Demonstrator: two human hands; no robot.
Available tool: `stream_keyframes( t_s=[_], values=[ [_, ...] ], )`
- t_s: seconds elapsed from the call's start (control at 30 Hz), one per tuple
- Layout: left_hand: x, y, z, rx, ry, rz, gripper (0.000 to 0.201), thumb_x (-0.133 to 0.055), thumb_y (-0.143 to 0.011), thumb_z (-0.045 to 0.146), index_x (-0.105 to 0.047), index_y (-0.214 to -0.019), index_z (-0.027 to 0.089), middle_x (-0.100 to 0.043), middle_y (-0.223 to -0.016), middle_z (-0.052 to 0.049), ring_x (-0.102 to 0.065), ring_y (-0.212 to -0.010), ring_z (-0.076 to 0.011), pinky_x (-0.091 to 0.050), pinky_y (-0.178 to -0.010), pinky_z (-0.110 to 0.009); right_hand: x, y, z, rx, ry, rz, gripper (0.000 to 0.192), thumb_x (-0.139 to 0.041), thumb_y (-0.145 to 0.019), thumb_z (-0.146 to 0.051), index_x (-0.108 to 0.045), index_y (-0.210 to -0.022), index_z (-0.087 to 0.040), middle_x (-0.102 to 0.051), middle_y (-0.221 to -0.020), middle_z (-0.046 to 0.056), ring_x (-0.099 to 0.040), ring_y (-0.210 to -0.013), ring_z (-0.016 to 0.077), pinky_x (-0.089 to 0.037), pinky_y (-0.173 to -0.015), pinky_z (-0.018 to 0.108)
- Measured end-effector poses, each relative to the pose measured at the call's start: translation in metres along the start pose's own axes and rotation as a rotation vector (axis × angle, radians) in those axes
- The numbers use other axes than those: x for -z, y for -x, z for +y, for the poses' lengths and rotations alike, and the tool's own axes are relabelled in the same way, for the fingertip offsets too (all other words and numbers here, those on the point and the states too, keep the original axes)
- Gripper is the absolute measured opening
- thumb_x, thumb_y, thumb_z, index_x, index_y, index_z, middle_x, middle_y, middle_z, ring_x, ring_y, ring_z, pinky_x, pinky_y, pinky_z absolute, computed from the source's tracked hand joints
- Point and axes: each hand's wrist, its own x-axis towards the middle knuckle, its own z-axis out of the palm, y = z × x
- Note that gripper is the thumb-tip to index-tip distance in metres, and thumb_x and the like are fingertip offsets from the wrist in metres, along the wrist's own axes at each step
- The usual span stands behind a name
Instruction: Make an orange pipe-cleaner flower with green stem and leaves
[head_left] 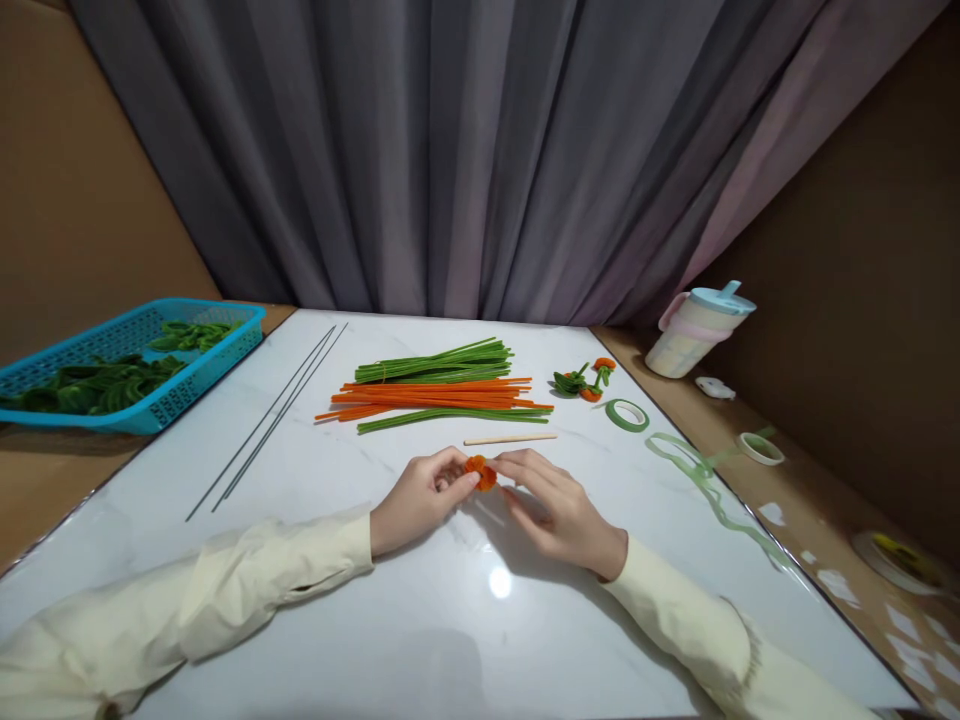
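Note:
My left hand (421, 496) and my right hand (553, 510) meet over the white marble table (390, 620), both pinching a small orange curled pipe-cleaner piece (481, 472) between their fingertips. Just beyond them lies a thin wooden stick (510, 438). Farther back lie bundles of green pipe cleaners (435, 362) and orange pipe cleaners (427, 396).
A blue basket (180, 392) of green curled pieces stands at the left. Two thin metal wires (270, 420) lie on the table's left part. Small finished orange-and-green flowers (585, 380), a green tape roll (627, 414), loose tape strip (705, 480) and a lidded cup (697, 330) are at the right.

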Motion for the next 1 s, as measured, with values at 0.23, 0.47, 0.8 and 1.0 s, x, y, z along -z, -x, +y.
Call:
stream_keyframes(
  t_s=[0.23, 0.47, 0.8, 1.0],
  values=[
    [0.001, 0.003, -0.002, -0.242, -0.359, 0.097, 0.006, -0.052, -0.08, 0.023, -0.054, -0.084, 0.018, -0.056, -0.068, 0.002, -0.049, -0.056, -0.0087, -0.041, -0.054, -0.02, 0.002, -0.008, -0.009, -0.375, -0.249, -0.021, 0.015, -0.046, -0.088, -0.027, -0.057, -0.095, -0.02, -0.062, -0.091, 0.006, -0.059, -0.081, 0.0159, -0.051, -0.065, 0.026],
    [0.0, 0.007, -0.01, -0.338, -0.474, 0.113, 0.016, -0.051, -0.081, 0.023, -0.048, -0.096, 0.019, -0.059, -0.073, 0.002, -0.053, -0.055, -0.0083, -0.043, -0.054, -0.019, -0.002, -0.01, -0.007, -0.501, -0.399, -0.062, 0.016, -0.052, -0.086, -0.032, -0.058, -0.091, -0.019, -0.062, -0.089, 0.005, -0.059, -0.079, 0.0143, -0.051, -0.064, 0.024],
    [0.001, 0.007, -0.013, -0.514, -0.553, 0.138, 0.013, -0.049, -0.083, 0.02, -0.052, -0.096, 0.019, -0.066, -0.084, -0.002, -0.055, -0.054, -0.0075, -0.045, -0.055, -0.019, -0.004, -0.008, -0.006, -0.599, -0.616, -0.056, 0.021, -0.057, -0.082, -0.036, -0.061, -0.089, -0.017, -0.062, -0.087, 0.005, -0.059, -0.074, 0.0132, -0.055, -0.061, 0.025],
    [0.001, 0.008, -0.013, -0.545, -0.534, 0.112, 0.013, -0.048, -0.085, 0.019, -0.052, -0.098, 0.018, -0.063, -0.079, -0.001, -0.056, -0.056, -0.0077, -0.045, -0.055, -0.018, -0.004, -0.01, -0.008, -0.65, -0.7, -0.047, 0.02, -0.059, -0.08, -0.035, -0.06, -0.087, -0.016, -0.06, -0.083, 0.003, -0.056, -0.062, 0.0095, -0.053, -0.055, 0.023]
  ],
)
